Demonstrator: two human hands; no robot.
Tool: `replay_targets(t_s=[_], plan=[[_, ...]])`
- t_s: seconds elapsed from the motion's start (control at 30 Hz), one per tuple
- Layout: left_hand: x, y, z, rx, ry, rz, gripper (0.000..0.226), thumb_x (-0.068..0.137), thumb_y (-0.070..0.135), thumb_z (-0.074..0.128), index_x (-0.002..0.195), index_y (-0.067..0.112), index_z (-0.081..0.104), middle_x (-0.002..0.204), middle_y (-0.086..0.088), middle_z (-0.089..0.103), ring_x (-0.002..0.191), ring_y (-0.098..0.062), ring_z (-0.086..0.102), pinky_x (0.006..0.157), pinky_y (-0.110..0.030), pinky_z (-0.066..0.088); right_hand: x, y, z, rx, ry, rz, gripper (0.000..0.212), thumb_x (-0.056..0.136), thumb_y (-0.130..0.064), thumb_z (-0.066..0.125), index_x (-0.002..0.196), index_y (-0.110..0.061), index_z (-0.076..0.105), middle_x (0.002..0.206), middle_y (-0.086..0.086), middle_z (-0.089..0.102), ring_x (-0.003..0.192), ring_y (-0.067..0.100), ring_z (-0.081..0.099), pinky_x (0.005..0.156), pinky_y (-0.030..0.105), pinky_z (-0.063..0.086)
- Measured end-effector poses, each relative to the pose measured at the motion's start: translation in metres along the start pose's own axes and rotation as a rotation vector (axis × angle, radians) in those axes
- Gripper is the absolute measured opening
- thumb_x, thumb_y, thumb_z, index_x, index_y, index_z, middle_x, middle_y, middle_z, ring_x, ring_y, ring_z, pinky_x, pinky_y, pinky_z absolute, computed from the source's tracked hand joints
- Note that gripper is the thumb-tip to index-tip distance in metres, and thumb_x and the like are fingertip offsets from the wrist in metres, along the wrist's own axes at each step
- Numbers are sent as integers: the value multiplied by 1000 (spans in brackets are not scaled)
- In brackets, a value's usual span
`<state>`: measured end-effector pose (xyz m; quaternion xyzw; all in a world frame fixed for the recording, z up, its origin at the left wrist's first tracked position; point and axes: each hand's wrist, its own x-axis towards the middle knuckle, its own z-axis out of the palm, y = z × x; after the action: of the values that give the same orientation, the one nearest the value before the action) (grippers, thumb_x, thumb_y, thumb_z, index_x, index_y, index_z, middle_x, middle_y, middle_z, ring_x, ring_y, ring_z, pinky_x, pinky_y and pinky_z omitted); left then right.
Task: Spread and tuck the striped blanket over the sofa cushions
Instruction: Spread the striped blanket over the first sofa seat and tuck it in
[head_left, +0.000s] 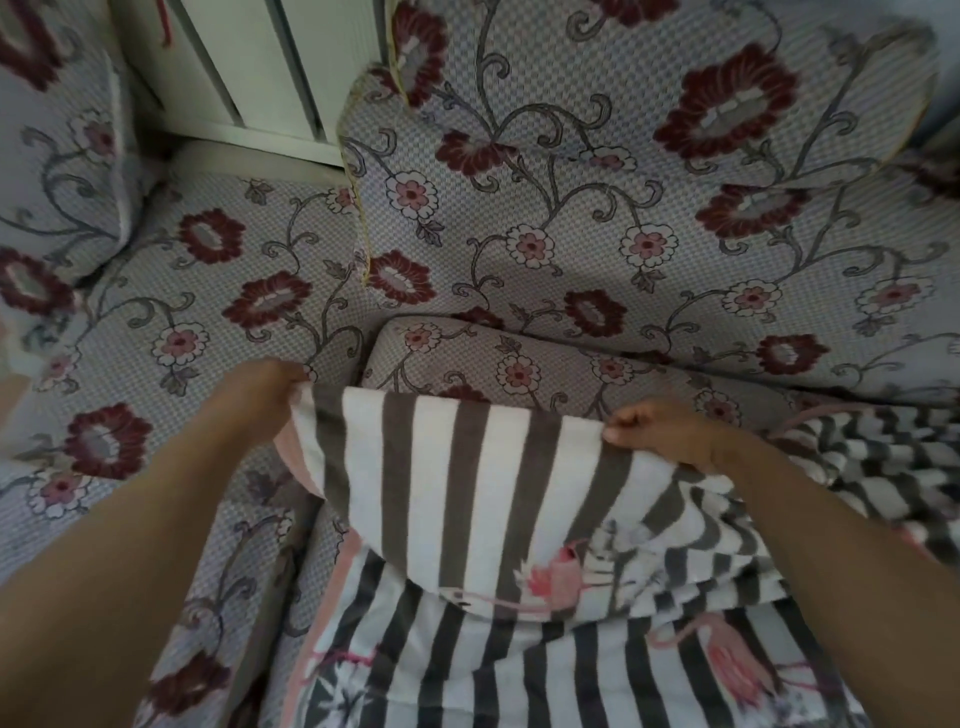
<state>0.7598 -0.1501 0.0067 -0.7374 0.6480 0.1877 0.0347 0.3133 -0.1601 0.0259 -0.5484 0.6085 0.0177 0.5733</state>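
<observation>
The striped blanket, grey and white with pink flamingo prints and a pink border, lies bunched over the floral seat cushion in the lower middle. My left hand pinches its upper left corner. My right hand grips the same top edge further right. Between the hands the edge is lifted and stretched, just in front of the seat cushion's back part. More of the blanket lies crumpled at the right and drapes down toward me.
A large floral back cushion stands behind the seat. Another floral cushion sits at the far left, with a floral seat surface beside it. A white panelled wall or radiator shows in the upper left gap.
</observation>
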Motion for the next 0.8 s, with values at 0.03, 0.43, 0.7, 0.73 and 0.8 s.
replay_targets(t_s=[0.03,0.43,0.7,0.73,0.8], plan=[[16,6,1,14,26,16,28,85,1,47,101,13,66,100,-12,65,96,-32,60,80,-38,48,14,0,0,-45,126,-40,9,90,-20,63,84,-17,70,78,-2,69,74,14,63,66,22,49],[162,39,112,250,91,-136,27,93,17,46,117,15,59,120,-15,55,108,-36,58,85,-47,49,180,58,-1,-681,772,44,24,93,-33,53,93,-13,67,101,17,65,97,36,59,82,41,47],[227,43,132,-294,275,-420,28,86,12,55,108,-5,62,114,-29,62,108,-44,58,90,-43,48,238,46,6,-679,967,108,25,94,-29,50,97,-10,67,97,19,68,92,39,63,75,40,49],[234,45,131,-279,313,-417,28,87,11,53,109,-5,61,115,-29,61,110,-45,57,92,-44,46,244,44,6,-650,1004,92,24,95,-27,49,96,-9,66,95,21,68,91,40,63,75,42,49],[242,51,134,-251,359,-399,28,90,9,48,112,-5,59,118,-30,59,114,-45,54,95,-46,43,258,40,2,-608,1049,65,24,95,-25,47,95,-8,63,94,24,67,90,42,63,75,44,50]])
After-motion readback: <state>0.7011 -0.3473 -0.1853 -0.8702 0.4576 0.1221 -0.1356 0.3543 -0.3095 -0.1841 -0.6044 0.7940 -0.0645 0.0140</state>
